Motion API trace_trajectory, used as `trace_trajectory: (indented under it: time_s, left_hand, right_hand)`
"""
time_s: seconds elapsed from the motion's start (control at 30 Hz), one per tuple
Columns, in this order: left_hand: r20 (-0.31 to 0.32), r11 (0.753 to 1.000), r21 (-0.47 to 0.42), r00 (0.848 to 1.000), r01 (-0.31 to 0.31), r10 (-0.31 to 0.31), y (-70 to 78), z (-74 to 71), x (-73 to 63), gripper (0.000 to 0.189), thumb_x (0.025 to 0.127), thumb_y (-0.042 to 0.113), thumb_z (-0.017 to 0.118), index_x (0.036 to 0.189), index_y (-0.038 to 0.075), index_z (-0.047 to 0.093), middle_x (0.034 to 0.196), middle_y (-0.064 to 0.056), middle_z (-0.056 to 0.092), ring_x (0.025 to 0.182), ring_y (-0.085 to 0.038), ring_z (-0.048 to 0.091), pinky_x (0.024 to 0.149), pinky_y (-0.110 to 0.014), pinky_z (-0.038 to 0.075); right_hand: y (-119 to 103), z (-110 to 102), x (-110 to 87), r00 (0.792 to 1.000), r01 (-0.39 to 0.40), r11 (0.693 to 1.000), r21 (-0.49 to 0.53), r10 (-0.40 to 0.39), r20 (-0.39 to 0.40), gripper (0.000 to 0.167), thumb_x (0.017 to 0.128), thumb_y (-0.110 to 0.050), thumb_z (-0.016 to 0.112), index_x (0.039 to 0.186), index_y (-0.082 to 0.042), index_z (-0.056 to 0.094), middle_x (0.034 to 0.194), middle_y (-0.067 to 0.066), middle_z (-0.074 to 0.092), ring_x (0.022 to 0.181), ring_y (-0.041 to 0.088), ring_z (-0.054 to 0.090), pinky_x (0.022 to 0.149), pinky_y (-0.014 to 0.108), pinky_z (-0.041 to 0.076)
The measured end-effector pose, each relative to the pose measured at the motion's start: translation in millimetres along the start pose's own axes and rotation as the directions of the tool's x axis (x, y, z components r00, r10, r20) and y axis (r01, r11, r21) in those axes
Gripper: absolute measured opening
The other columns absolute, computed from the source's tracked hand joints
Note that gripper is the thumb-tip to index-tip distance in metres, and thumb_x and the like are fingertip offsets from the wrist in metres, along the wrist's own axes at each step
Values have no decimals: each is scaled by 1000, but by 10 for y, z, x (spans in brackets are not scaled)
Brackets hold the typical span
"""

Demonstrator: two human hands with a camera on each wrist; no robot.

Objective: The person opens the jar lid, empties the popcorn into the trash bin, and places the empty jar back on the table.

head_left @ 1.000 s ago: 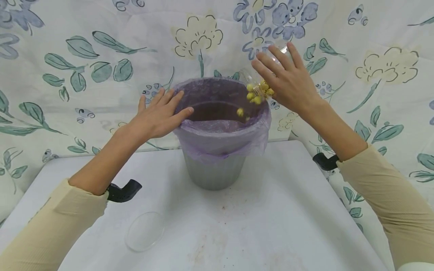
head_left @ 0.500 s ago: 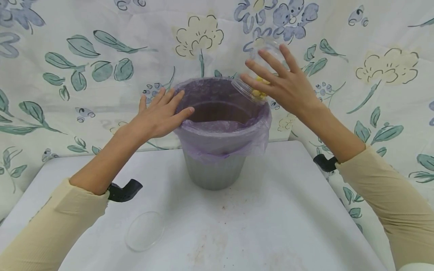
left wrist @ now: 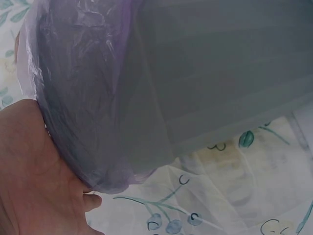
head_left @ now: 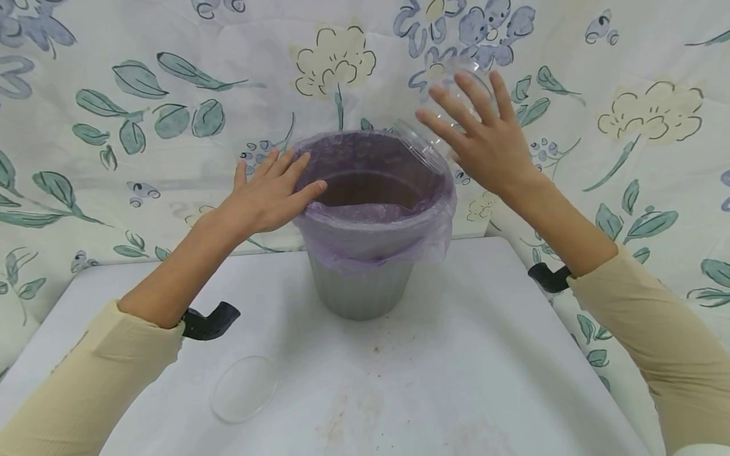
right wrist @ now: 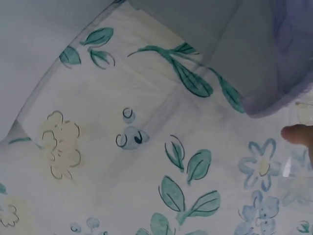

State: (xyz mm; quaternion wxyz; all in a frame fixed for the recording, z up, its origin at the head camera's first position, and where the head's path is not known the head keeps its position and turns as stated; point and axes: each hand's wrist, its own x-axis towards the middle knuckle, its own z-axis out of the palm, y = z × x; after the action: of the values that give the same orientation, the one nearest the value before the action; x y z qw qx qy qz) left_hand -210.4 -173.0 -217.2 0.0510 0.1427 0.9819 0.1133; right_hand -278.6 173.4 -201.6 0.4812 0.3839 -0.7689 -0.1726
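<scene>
A grey bin with a purple bag folded over its rim stands upright near the back of the table. My left hand rests on the bin's left rim, fingers spread. In the left wrist view its palm lies against the bagged edge. My right hand holds a clear plastic jar by its side, tipped mouth-down over the bin's right rim. No yellow pieces show in the jar now. The right wrist view catches only a digit at its right edge; the bin's bottom is hidden.
A clear round lid lies flat at the table's front left. Brownish crumbs and smears mark the white tabletop before the bin. A flower-printed cloth hangs right behind the bin.
Yellow popcorn-like pieces have dropped out of the tipped jar into the bin. My right hand shifted left, then back slightly right with the jar. The left hand stays put.
</scene>
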Motion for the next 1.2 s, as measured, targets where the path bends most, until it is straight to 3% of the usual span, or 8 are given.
trace_trajectory:
  time_s: [0.1, 0.23, 0.33, 0.5, 0.57, 0.63, 0.7, 1.2]
  left_hand:
    - [-1, 1000, 0, 1000, 2, -2, 5, -2, 1, 82, 103, 63, 22, 161, 10, 2, 165, -18, -6, 148, -37, -16, 107, -67, -19]
    - [-2, 1000, 2, 1000, 4, -4, 10, -12, 1, 81, 103, 62, 22, 161, 10, 1, 165, -17, -6, 149, -36, -16, 107, -66, -19]
    - [1, 1000, 4, 1000, 2, -2, 8, -16, 0, 81, 103, 63, 21, 161, 11, 0, 165, -17, -6, 148, -36, -16, 107, -67, -19]
    - [2, 1000, 6, 1000, 3, -3, 4, -16, 5, 81, 102, 63, 21, 161, 11, 0, 165, -17, -6, 148, -36, -16, 107, -67, -18]
    - [-1, 1000, 8, 1000, 5, -5, 5, -14, 5, 81, 102, 63, 21, 161, 11, 0, 165, -17, -5, 149, -36, -15, 107, -67, -18]
    - [-3, 1000, 9, 1000, 7, -7, 7, -15, 4, 81, 102, 64, 21, 161, 11, 1, 165, -17, -5, 149, -36, -15, 108, -67, -18]
    - [-5, 1000, 10, 1000, 5, -5, 7, -14, 4, 82, 102, 64, 21, 161, 11, 1, 165, -17, -5, 149, -36, -15, 108, -67, -18]
    - [-1, 1000, 21, 1000, 3, -3, 0, -11, 6, 82, 102, 64, 20, 161, 12, -1, 165, -16, -7, 148, -37, -16, 107, -68, -18]
  right_hand:
    - [7, -6, -63, 987, -154, 964, 217, 159, -7, 99, 70, -14, 91, 149, -15, 30, 153, 14, 34, 142, 38, 29, 117, 56, 14]
    - [16, -53, -153, 926, -370, 818, 440, 361, 109, 106, 67, -23, 95, 149, -6, 30, 150, 18, 39, 139, 36, 33, 117, 46, 20]
    - [12, -109, -218, 828, -545, 600, 586, 497, 261, 110, 67, -23, 95, 152, -7, 28, 151, 14, 38, 140, 28, 34, 116, 36, 24]
    - [-1, -236, -334, 577, -764, 170, 622, 612, 541, 113, 72, -27, 92, 157, -21, 17, 157, 5, 31, 141, 24, 35, 113, 40, 30]
    - [0, -277, -392, 497, -799, 42, 600, 609, 618, 110, 76, -30, 89, 157, -25, 14, 158, 4, 27, 142, 26, 33, 112, 45, 32]
    - [-4, -301, -457, 453, -806, -43, 591, 598, 661, 107, 80, -31, 86, 157, -25, 12, 157, 5, 25, 142, 27, 31, 112, 47, 32]
    - [-22, -310, -533, 442, -801, -78, 594, 592, 674, 105, 82, -30, 84, 157, -23, 11, 157, 8, 24, 143, 29, 30, 111, 50, 34]
    - [-418, -315, -1149, 443, -826, -61, 561, 546, 711, 102, 85, -29, 81, 157, -16, 10, 156, 16, 27, 136, 40, 35, 109, 60, 32]
